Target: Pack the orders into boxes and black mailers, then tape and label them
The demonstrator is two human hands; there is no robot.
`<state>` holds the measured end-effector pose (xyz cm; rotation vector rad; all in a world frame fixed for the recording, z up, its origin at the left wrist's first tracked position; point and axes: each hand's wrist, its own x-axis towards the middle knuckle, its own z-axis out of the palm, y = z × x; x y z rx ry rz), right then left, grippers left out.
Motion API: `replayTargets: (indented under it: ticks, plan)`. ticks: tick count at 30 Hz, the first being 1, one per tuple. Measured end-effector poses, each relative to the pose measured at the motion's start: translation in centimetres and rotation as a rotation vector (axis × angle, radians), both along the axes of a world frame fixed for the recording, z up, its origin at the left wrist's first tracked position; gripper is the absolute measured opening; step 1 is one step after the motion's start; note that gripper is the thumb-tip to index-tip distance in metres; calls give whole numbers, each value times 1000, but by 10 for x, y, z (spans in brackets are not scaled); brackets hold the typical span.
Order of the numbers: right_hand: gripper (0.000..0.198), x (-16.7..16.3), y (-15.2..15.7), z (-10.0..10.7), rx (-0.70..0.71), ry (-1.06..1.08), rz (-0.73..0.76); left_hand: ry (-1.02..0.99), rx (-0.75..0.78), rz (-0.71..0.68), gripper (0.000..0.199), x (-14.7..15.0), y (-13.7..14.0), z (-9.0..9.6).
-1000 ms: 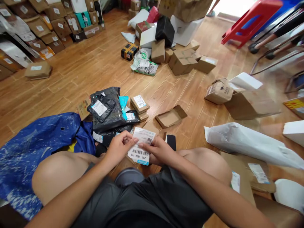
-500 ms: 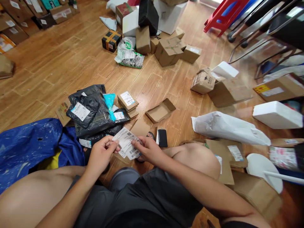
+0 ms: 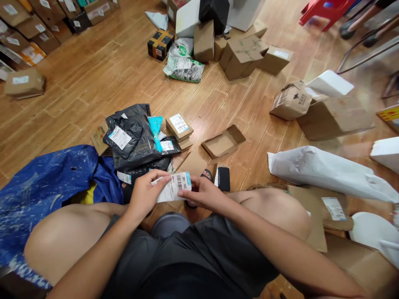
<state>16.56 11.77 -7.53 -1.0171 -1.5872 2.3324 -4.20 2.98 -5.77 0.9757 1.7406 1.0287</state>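
Both hands hold a white printed shipping label (image 3: 172,190) with a barcode and a blue strip, just above my lap. My left hand (image 3: 149,189) pinches its left side, thumb on top. On the opposite edge, the fingers of my right hand (image 3: 204,192) are closed, with the thumb at the lower right. Beyond my hands lie black plastic parcels (image 3: 137,137) with white labels and a bright blue wrapped piece (image 3: 156,132). Small cardboard boxes (image 3: 179,126) are stacked beside them. An open shallow cardboard tray (image 3: 223,143) rests on the floor, and a black phone (image 3: 223,178) lies nearer me.
A blue sack (image 3: 59,174) spreads at my left. Cardboard boxes (image 3: 240,56) and green-white bags (image 3: 183,68) are piled ahead. At right lie a long white package (image 3: 321,168) and more cartons (image 3: 333,116). Stacked parcels (image 3: 46,20) stand far left; a red stool (image 3: 327,12) is far right.
The view has turned left, so things sit farther right. The papers, fanned out before, now show as one label turned level, its blue strip at the right.
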Motion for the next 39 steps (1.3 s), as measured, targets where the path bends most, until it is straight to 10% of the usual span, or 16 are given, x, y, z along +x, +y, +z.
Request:
replayTargets:
  ticks: [5,12,39]
  plan:
    - [60,-3,4,7,-47,40,-108,-252,-7,172,36,-3,-2,2]
    - [63,1,4,7,100,-6,68,-475,-173,-16,47,-4,-2,4]
    - [31,-4,9,17,-78,75,-144,-549,-212,-24,57,-5,-7,9]
